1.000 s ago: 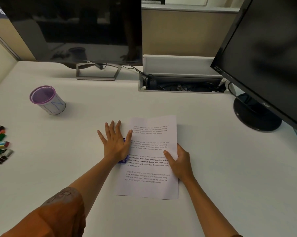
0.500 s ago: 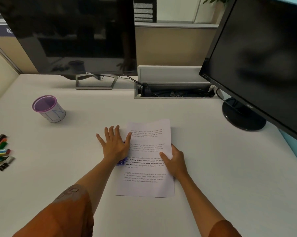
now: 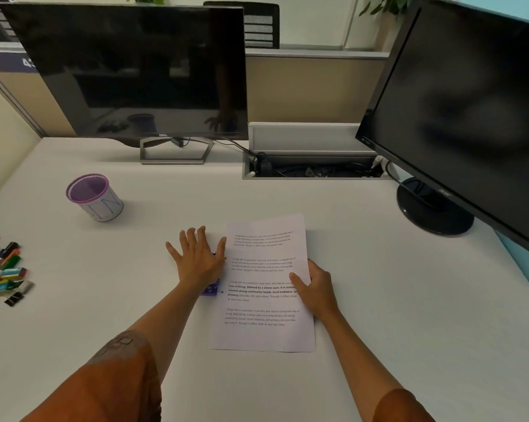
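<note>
Purple tool (image 3: 211,290) sitting under left hand (image 3: 198,263), fingers spreading flat | right hand (image 3: 316,289) pinching printed sheet (image 3: 263,330) at its right edge, thumb on top

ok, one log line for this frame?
left hand: flat, presses purple tool | right hand: holds sheet edge | sheet: flat on desk

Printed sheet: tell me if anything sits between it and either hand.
Right hand grips the printed sheet directly at its right edge. A purple tool at the left edge lies between left hand and paper.
</note>
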The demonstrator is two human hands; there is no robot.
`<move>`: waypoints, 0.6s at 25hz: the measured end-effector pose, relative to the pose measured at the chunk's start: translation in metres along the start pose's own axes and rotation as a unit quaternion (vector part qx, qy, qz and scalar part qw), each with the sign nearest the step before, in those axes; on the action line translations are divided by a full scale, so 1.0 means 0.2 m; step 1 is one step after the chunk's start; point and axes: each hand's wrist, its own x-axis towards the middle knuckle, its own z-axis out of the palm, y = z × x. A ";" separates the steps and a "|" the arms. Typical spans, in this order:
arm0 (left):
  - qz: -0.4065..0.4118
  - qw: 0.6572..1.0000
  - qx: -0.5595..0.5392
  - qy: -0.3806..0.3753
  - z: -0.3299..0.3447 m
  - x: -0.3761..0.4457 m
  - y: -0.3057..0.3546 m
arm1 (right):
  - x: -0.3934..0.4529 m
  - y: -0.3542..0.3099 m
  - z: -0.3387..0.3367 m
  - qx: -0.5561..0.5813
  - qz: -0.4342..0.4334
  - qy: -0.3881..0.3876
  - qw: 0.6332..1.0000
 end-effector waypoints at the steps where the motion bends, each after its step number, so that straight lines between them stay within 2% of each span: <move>1: -0.005 1.000 0.000 0.004 -0.01 0.01 -0.04 | 0.00 0.00 0.00 -0.001 0.001 -0.001 1.000; 13: -0.037 0.999 -0.009 0.026 -0.11 0.12 -0.35 | 0.02 0.03 0.01 0.005 -0.004 0.009 1.000; 15: -0.022 0.998 0.028 0.049 -0.12 0.10 -0.34 | 0.01 0.02 0.01 0.012 -0.004 0.005 1.000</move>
